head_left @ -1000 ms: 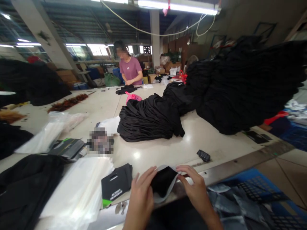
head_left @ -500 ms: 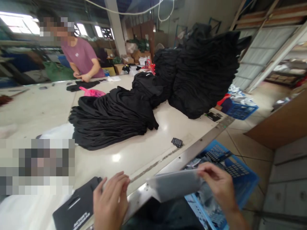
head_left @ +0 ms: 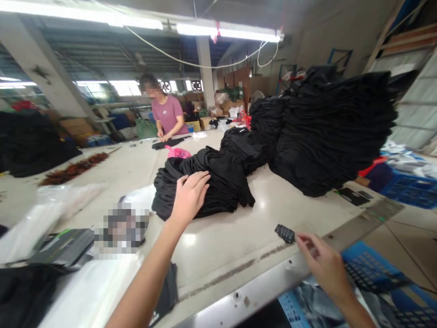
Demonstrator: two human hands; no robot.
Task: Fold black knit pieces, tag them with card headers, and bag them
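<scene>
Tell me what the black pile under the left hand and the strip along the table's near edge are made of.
The black pile: soft thin cloth, limp folds, faint sheen; fibre unclear. The strip: probably bare metal, grey with dull shine and small holes.

I can read nothing here: the white print on the flat black plastic bag (head_left: 166,291) is too cut off to make out.

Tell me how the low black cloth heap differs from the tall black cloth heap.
The low black cloth heap lies close to the person, and the left hand rests on it. The tall black cloth heap stands much higher, farther away, and no hand touches it. Both are black and layered, on the same pale table.
</scene>
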